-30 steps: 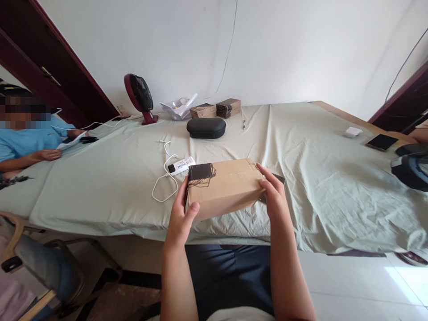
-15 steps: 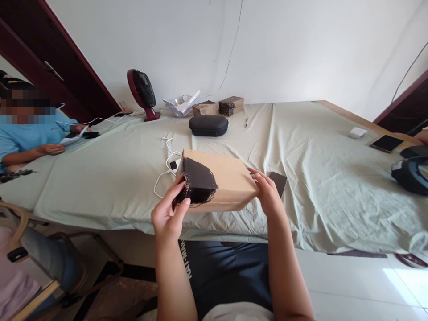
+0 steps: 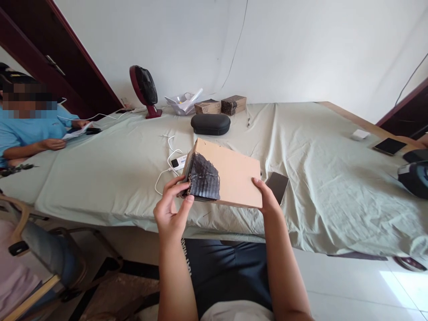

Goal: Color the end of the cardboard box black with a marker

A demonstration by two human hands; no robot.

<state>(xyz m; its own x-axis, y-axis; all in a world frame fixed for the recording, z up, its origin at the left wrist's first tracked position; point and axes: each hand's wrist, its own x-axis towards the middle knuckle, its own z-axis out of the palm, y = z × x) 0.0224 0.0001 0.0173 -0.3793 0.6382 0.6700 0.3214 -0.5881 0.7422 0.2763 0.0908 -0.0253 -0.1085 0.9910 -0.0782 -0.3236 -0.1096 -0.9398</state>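
Note:
Between my two hands is a tan cardboard box (image 3: 236, 176), held up over the near part of the table and tilted. A dark, ragged-edged patch (image 3: 204, 178) that looks like black wrap or tape covers its left end. My left hand (image 3: 172, 205) grips that dark end, thumb in front and fingers at the side. On the right end my right hand (image 3: 269, 194) is closed, its thumb on the face toward me and its fingers hidden behind the box. A dark flat phone-like slab (image 3: 278, 186) lies just beyond my right hand.
A white power strip (image 3: 179, 162) with cables lies behind the box. Farther back are a black zip case (image 3: 210, 124), two cardboard boxes (image 3: 234, 105), a plastic basket (image 3: 180, 106) and a red fan (image 3: 145, 89). At the left, another person (image 3: 30, 129) holds paper.
The box has turned in my hands, so a broad face with the ribbed dark patch now shows toward me. My right fingers have gone behind it, leaving the thumb in front.

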